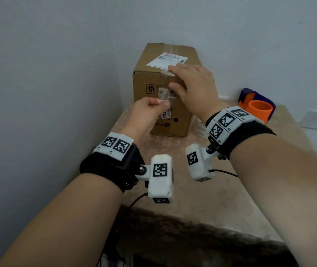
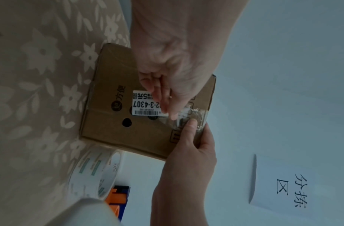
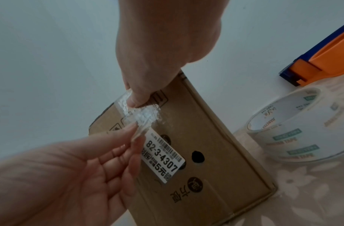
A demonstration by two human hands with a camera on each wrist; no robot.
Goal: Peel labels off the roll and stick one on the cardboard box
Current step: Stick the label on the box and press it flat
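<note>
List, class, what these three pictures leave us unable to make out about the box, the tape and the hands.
- Cardboard box: its far sides, turned away in every view.
- Shipping label print: too small, head view.
- Clear tape piece: its full outline, crumpled and see-through; left hand and right hand cover its ends.
- Tape roll: cut off by the right wrist view's edge.
- Dispenser: partly behind the right wrist, head view.

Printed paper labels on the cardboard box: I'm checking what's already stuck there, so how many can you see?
2: a shipping label on the box top, a barcode label on its front. Other faces are hidden.
</note>
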